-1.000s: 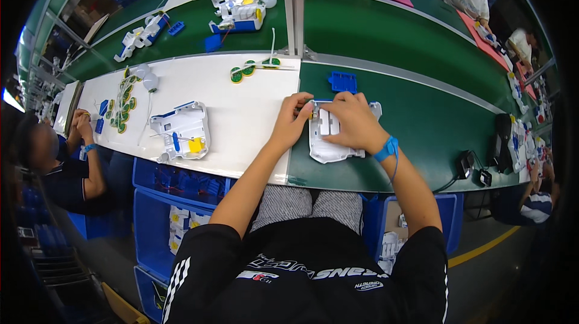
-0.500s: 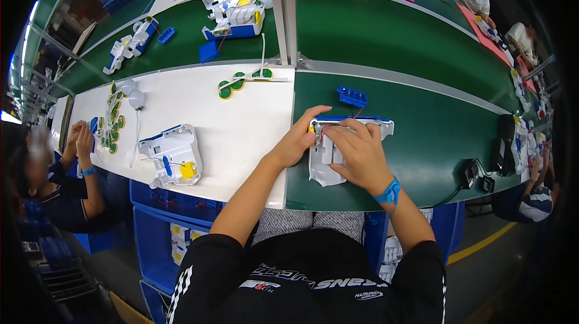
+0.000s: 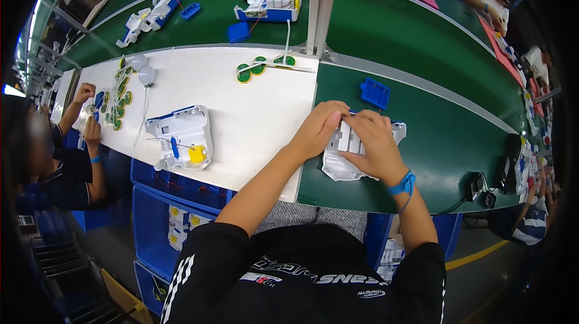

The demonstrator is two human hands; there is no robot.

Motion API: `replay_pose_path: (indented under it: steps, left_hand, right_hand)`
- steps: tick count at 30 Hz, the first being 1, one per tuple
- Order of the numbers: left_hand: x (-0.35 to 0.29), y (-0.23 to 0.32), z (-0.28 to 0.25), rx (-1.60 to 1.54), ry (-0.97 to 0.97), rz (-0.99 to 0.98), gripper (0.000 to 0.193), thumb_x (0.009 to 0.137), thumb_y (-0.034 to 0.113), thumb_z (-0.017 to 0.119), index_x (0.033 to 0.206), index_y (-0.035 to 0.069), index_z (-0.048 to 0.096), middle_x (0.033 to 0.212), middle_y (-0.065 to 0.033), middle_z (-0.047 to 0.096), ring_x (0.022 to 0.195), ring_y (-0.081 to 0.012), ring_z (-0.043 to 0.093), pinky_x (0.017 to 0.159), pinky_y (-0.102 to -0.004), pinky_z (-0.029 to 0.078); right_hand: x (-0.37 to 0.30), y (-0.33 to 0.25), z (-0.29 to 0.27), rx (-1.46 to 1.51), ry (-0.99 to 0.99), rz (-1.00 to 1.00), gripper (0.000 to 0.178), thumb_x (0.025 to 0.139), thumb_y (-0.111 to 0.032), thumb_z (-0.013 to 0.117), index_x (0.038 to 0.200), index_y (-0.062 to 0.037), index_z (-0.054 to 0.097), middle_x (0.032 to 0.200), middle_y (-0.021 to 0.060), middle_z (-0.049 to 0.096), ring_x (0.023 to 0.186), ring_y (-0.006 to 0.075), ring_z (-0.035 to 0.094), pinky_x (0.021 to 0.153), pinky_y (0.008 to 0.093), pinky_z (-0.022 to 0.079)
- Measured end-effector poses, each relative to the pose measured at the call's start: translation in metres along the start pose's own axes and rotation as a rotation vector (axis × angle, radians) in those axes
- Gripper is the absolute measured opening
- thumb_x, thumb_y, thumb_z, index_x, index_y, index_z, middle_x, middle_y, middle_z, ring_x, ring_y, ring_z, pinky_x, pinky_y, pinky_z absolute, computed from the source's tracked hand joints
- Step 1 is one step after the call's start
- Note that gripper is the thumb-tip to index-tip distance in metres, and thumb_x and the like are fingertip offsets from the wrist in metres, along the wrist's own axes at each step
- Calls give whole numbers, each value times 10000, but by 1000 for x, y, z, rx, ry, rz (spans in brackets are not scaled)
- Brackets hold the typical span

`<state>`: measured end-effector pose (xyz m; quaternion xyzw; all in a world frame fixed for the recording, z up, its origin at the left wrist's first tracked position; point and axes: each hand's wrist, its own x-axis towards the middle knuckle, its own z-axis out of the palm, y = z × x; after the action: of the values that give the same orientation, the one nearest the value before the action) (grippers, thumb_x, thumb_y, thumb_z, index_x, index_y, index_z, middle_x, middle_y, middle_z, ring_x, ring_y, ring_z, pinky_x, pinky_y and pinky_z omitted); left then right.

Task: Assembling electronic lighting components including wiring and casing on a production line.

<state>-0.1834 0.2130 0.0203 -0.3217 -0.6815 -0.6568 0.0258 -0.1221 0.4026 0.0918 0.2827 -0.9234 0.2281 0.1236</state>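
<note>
- On the tabletop, before the wearer, the white shell lies with its inner side up, under both hands.
- The left grip looks to be grasping the shell's upper-left rim; the right grip arches over the inside, fingertips hidden, so I cannot tell whether it pinches anything.
- A one-sided push at the rim could tilt or skid the shell, or unseat the white block inside.
- The blue tray sits just beyond the fingers; a forward slip could knock it.
- The shell's lower end is near the tabletop's front edge, so pulling back risks overhang.
- Room runs rightward to the black device; leftward, the white sheet reaches another shell.
</note>
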Motion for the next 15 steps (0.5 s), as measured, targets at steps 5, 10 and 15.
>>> replay_pose_path:
  steps: [5, 10, 15]
  left_hand:
    - [2, -2, 0, 29, 14, -68, 351, 1084, 224, 394, 1121, -20, 644, 1124, -170, 656, 1031, -329, 597, 942, -395, 471]
    - [-4, 3, 3, 64, 51, -77, 356, 1073, 251, 411, 1141, -1, 653, 1120, -179, 661, 1080, -357, 594, 996, -420, 449]
    - [-7, 11, -12, 368, 226, 81, 327, 1062, 235, 442, 1218, 22, 635, 1218, -189, 614, 1203, -330, 554, 1097, -397, 386]
  right_hand:
    - [2, 0, -4, 24, -54, 5, 719, 717, -271, 861, 1346, -48, 593, 1279, 111, 646, 1234, 337, 539, 1026, 449, 383]
    - [1, -3, -4, 23, -84, 17, 716, 730, -270, 852, 1354, -44, 585, 1271, 128, 636, 1250, 338, 535, 1035, 456, 378]
    - [-8, -22, -21, 79, 127, 57, 612, 753, -208, 816, 1314, -62, 618, 1300, 135, 632, 1262, 367, 536, 1090, 470, 373]
